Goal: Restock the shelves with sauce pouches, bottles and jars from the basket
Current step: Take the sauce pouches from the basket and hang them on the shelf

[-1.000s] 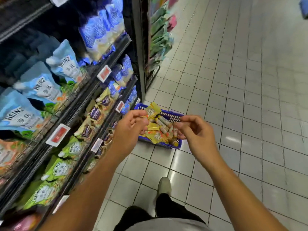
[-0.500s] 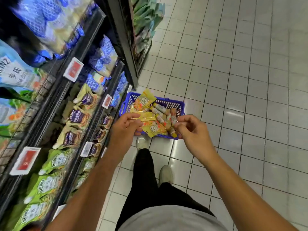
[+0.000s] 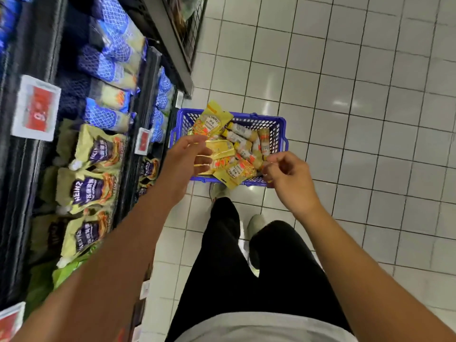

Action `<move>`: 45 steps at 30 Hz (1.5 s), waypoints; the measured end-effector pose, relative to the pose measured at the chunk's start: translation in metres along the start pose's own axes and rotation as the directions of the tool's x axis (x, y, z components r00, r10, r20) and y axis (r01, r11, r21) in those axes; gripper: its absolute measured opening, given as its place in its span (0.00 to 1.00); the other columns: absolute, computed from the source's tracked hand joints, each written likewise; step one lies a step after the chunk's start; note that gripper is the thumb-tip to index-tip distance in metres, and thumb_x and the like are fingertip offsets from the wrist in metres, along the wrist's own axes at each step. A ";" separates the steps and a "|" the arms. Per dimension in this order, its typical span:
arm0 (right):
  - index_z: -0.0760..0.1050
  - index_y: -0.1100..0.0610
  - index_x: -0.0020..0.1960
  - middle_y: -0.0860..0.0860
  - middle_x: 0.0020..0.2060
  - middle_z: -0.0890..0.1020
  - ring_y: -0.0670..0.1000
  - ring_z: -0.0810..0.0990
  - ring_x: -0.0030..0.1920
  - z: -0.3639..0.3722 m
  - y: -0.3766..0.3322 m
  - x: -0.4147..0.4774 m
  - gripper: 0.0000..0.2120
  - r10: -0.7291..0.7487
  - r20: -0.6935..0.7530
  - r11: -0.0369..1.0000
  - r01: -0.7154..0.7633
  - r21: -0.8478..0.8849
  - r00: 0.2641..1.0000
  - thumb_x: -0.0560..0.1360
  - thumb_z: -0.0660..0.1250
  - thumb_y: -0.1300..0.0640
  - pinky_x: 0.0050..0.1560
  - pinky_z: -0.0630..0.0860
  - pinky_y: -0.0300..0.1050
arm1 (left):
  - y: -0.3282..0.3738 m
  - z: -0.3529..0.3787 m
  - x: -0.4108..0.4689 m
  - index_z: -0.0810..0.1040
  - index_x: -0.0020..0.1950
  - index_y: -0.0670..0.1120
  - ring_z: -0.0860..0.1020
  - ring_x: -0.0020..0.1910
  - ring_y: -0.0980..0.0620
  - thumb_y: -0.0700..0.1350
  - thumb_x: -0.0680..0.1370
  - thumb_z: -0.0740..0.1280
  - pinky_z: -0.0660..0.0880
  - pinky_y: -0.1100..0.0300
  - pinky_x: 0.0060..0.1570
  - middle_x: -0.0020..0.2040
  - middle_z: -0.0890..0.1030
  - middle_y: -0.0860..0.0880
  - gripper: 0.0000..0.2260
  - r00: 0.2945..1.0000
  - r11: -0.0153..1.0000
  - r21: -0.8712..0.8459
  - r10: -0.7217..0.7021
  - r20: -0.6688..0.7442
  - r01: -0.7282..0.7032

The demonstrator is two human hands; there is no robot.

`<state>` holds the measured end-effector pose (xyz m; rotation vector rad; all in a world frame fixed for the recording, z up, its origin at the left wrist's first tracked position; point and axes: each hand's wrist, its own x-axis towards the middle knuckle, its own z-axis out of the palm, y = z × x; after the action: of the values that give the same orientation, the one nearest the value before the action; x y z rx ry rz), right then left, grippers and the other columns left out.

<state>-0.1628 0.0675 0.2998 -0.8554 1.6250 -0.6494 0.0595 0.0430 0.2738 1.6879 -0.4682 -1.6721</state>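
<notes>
**Sauce pouches (image 3: pixel 217 124) lie in the basket (image 3: pixel 281 124)**

Heaped with bottles (image 3: pixel 243 144), on the floor (image 3: pixel 370 70) beside the shelves (image 3: pixel 144 99). Left hand (image 3: pixel 183 159) over them, fingers loose and spread — right hand (image 3: pixel 288 176) at the near rim, fingers curled; any grip cannot be told.

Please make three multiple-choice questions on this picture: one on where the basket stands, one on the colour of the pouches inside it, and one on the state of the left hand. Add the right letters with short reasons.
1. Where does the blue basket stand?
A) on a shelf
B) on the tiled floor beside the shelves
C) on the person's arm

2. What colour are the pouches in the basket?
A) yellow
B) blue
C) green

3. How is the left hand?
A) gripping a lifted bottle
B) resting on a shelf
C) open above the basket, fingers spread

Answers:
1 B: tiles show around the basket.
2 A: every pouch in it is yellow.
3 C: the fingers are apart and lift nothing.
</notes>
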 end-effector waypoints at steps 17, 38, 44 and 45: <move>0.76 0.63 0.50 0.55 0.36 0.78 0.42 0.74 0.30 0.050 0.166 0.221 0.04 0.145 0.254 0.897 -0.019 -0.441 0.956 0.78 0.67 0.61 0.35 0.72 0.37 | -0.152 0.013 0.235 0.78 0.50 0.47 0.79 0.31 0.52 0.44 0.81 0.66 0.77 0.58 0.34 0.34 0.80 0.48 0.03 0.909 0.914 0.034 -0.398 -0.126 0.405; 0.62 0.59 0.73 0.61 0.66 0.70 0.62 0.71 0.65 0.175 0.293 0.370 0.24 -0.001 0.685 0.007 0.685 -0.728 0.728 0.80 0.63 0.55 0.66 0.66 0.58 | -0.295 -0.008 0.324 0.78 0.40 0.50 0.79 0.42 0.55 0.59 0.64 0.81 0.71 0.60 0.36 0.40 0.81 0.56 0.18 0.937 0.539 0.819 -0.350 0.004 0.198; 0.66 0.60 0.70 0.63 0.61 0.77 0.64 0.77 0.59 0.174 0.276 0.387 0.17 -0.001 0.652 0.111 0.648 -0.754 0.758 0.82 0.57 0.59 0.55 0.70 0.54 | -0.279 -0.007 0.329 0.85 0.49 0.47 0.85 0.46 0.49 0.44 0.68 0.80 0.82 0.51 0.48 0.46 0.86 0.48 0.12 0.903 0.731 0.625 -0.420 0.096 0.273; 0.68 0.59 0.69 0.62 0.60 0.78 0.64 0.77 0.58 0.169 0.270 0.389 0.17 0.008 0.640 0.217 0.623 -0.751 0.768 0.82 0.58 0.57 0.52 0.69 0.52 | -0.276 -0.009 0.331 0.85 0.51 0.47 0.85 0.46 0.49 0.42 0.69 0.80 0.83 0.52 0.47 0.46 0.86 0.48 0.12 0.903 0.748 0.599 -0.420 0.095 0.286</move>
<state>-0.0897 -0.0860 -0.1737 -2.1403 1.1574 0.4821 0.0407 0.0054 -0.1551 2.1296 -0.8769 -2.1707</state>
